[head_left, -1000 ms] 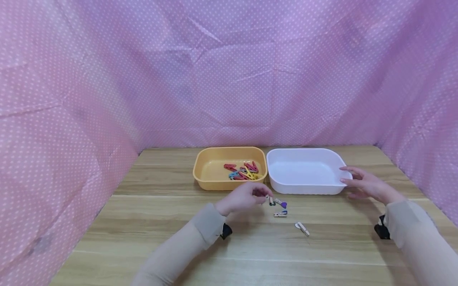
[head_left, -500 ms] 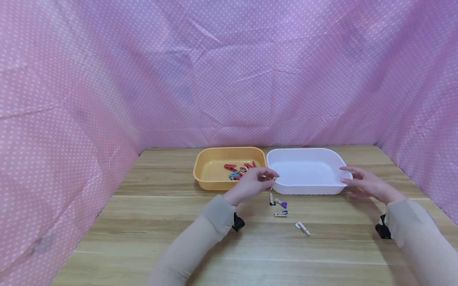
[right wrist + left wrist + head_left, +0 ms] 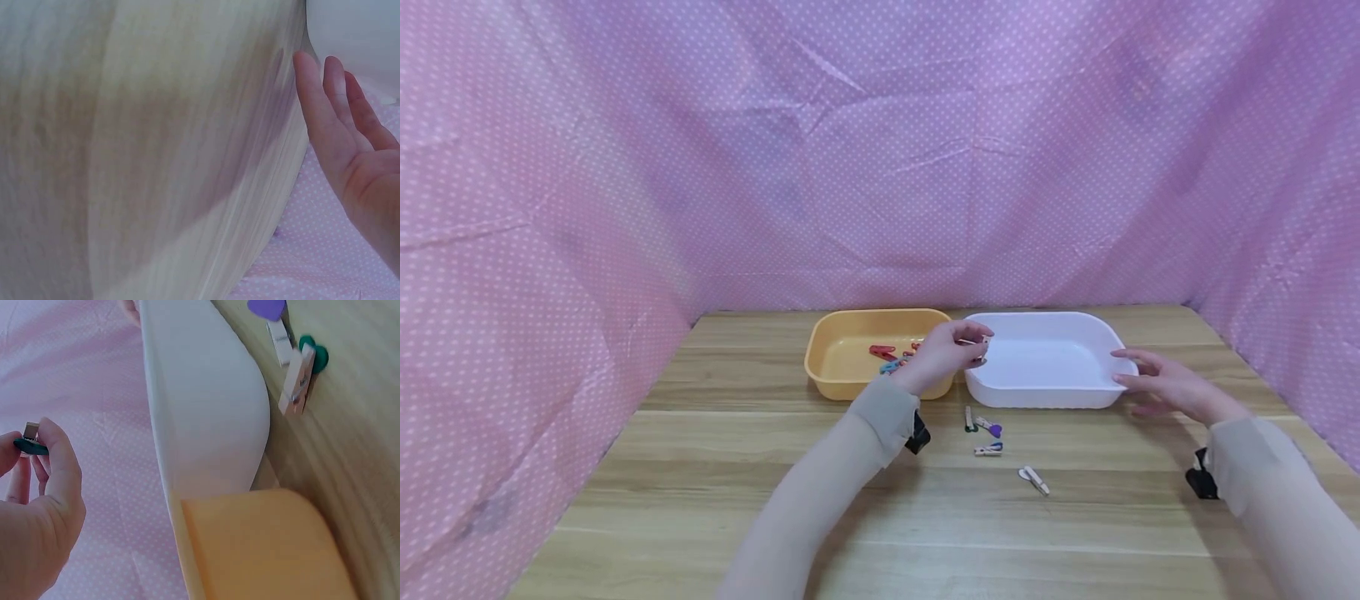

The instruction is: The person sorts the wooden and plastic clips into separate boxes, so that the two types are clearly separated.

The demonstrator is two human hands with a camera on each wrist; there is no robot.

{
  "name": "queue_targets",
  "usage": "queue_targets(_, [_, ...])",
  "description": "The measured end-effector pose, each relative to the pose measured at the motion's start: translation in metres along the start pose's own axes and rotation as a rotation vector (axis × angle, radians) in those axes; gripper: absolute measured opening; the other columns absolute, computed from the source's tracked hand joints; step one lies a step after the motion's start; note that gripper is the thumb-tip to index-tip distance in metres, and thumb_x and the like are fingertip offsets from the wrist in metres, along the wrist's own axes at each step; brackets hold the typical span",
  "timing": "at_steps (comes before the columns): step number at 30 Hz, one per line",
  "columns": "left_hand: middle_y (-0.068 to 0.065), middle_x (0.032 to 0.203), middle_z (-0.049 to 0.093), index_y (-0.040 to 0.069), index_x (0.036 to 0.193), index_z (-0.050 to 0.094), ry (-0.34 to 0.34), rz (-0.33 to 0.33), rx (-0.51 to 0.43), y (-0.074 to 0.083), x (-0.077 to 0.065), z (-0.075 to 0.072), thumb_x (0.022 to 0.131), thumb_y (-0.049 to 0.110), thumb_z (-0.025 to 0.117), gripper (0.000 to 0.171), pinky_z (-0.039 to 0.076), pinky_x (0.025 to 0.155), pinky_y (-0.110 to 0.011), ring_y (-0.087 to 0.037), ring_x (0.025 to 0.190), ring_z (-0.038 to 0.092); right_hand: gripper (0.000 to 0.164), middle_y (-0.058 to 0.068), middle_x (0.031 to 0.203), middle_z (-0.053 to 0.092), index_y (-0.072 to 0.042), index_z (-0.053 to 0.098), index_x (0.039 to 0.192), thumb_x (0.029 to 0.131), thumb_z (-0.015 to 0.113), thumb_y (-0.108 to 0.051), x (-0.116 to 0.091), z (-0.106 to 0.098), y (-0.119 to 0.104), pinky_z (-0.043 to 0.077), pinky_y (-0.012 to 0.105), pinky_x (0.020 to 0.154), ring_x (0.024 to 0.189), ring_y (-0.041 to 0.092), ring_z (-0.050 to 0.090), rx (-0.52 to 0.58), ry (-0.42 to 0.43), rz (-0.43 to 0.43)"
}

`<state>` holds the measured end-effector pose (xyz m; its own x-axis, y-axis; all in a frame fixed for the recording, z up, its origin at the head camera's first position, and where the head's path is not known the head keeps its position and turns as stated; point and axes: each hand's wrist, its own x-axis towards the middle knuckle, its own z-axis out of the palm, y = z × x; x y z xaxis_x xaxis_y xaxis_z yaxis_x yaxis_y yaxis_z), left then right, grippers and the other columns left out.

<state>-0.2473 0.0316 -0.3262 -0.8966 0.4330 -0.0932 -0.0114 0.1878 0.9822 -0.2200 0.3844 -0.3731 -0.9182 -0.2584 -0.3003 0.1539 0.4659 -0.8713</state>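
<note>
My left hand [image 3: 942,357] is over the left end of the white tray [image 3: 1045,397]. Its thumb and fingertips pinch a small wooden clothespin [image 3: 30,439] with a dark green piece on it. At the tray's right end is my right hand [image 3: 1183,390], fingers fairly straight against the rim and wall [image 3: 350,37]. On the table in front of the tray lie several more wooden clothespins: one with a green piece [image 3: 970,419], one with a purple heart [image 3: 990,427], one with a blue piece [image 3: 988,449] and one with a white piece [image 3: 1034,480].
A yellow tray [image 3: 850,389] stands close beside the white one on the left. It holds red clips [image 3: 882,352] and a blue clip [image 3: 891,367], partly hidden by my left hand. Pink dotted cloth [image 3: 880,167] hangs behind the wooden table [image 3: 715,467].
My left hand has lifted a clothespin from the group on the table and carried it up and away from me to above the white tray. My right hand has stayed at the tray's end.
</note>
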Motion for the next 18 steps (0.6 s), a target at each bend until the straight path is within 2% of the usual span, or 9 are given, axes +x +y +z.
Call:
queue_targets(4, [-0.006, 0.098, 0.059, -0.001, 0.119, 0.060, -0.006, 0.016, 0.038, 0.001, 0.010, -0.001, 0.093, 0.004, 0.059, 0.027, 0.055, 0.080, -0.025, -0.013, 0.085, 0.058, 0.055, 0.040, 0.144, 0.015, -0.012, 0.031, 0.141, 0.095, 0.057, -0.027, 0.000, 0.000, 0.000, 0.056, 0.038, 0.080, 0.091, -0.001, 0.053, -0.003, 0.001, 0.001])
queue_targets(13, [-0.005, 0.098, 0.061, 0.000, 0.115, 0.063, 0.011, 0.063, 0.204, 0.013, 0.026, -0.005, 0.091, 0.007, 0.062, 0.024, 0.055, 0.076, -0.022, -0.012, 0.084, 0.059, 0.054, 0.039, 0.145, 0.014, -0.013, 0.032, 0.141, 0.095, 0.057, -0.028, 0.000, 0.000, 0.000, 0.056, 0.038, 0.080, 0.091, -0.002, 0.053, -0.008, 0.006, 0.003])
queue_targets(18, [-0.003, 0.096, 0.062, 0.004, 0.110, 0.066, 0.001, 0.045, 0.323, 0.014, 0.037, -0.007, 0.090, 0.010, 0.064, 0.021, 0.053, 0.075, -0.021, -0.011, 0.085, 0.058, 0.057, 0.039, 0.145, 0.013, -0.011, 0.030, 0.142, 0.095, 0.057, -0.027, 0.000, 0.000, -0.001, 0.056, 0.038, 0.081, 0.092, -0.002, 0.053, -0.006, 0.000, 0.008])
